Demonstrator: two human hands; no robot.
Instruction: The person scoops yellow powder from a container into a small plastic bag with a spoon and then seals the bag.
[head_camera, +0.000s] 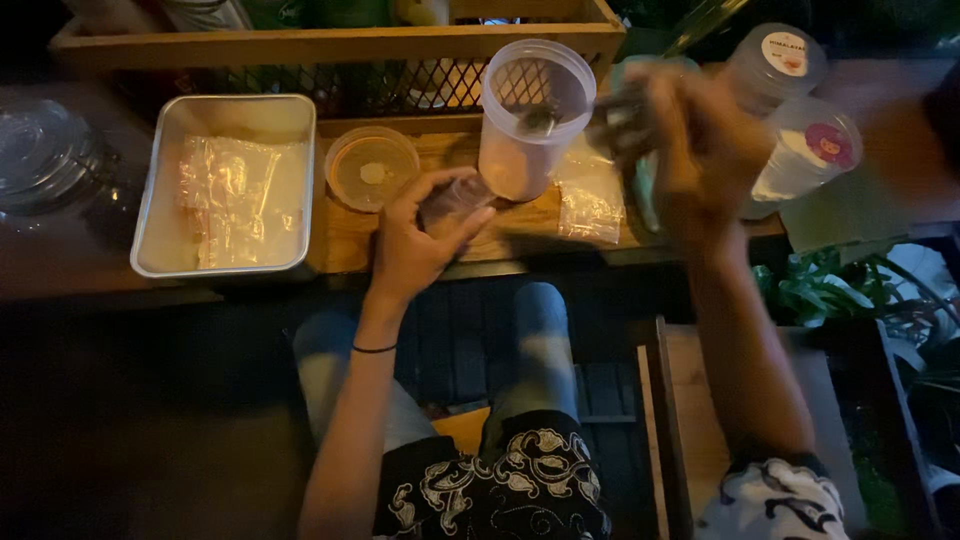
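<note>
**Tall clear tub tipped beside my left hand, spoon handle in my right**

I am looking down at a tall clear plastic tub (530, 120) tilting toward me on the wooden tabletop (345, 240), with a layer of pale pinkish powder sitting in its bottom. A metal spoon (560, 115) is reaching into its mouth. Just left of my left hand (415, 240), a small round orange-tinted bowl (372, 168) is holding a little pale lump. Further left, a rectangular metal tray (160, 200) is carrying crinkled clear plastic bags. Past my right hand (700, 150), two lidded clear jars (800, 110) are lying tipped, and a small clear bag (590, 205) is lying flat between my hands.

My left hand is curling closed around a small clear cup (455, 200) that is touching the tub's base. My right hand is blurred, its fingers gripping the spoon handle.
</note>
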